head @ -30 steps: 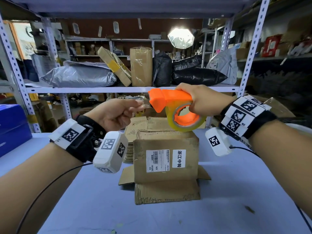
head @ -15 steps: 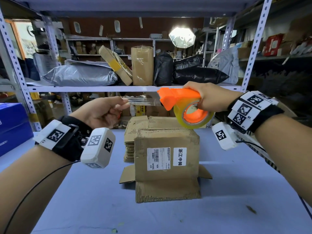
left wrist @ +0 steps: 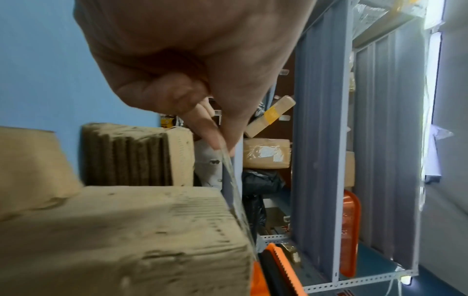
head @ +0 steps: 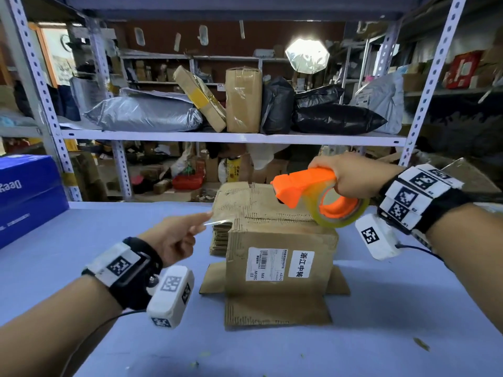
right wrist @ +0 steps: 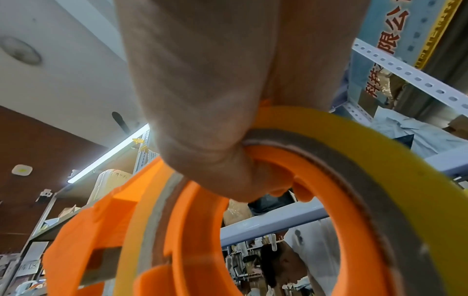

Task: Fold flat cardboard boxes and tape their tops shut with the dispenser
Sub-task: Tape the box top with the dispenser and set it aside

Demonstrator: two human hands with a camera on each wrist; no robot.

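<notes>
A folded cardboard box [head: 280,257] with white labels stands on the blue table [head: 381,322], its bottom flaps splayed out. My right hand [head: 351,172] grips the orange tape dispenser [head: 304,186] with its yellowish roll [head: 340,213], just above the box's right top edge. In the right wrist view my fingers curl through the dispenser [right wrist: 177,220] core. My left hand [head: 177,238] pinches the end of the clear tape [head: 217,221] at the box's left top corner. The left wrist view shows the tape [left wrist: 233,180] stretched from my fingertips [left wrist: 212,138] over the box [left wrist: 126,230] to the dispenser [left wrist: 276,268].
A stack of flat cardboard boxes [head: 245,205] lies right behind the folded one. A blue carton [head: 27,194] sits at the table's left edge. Behind the table a metal shelf [head: 217,137] carries parcels and grey and black bags.
Both hands have come down from above the box to its top. The tape pulled out between my left fingers and the dispenser has grown longer.
</notes>
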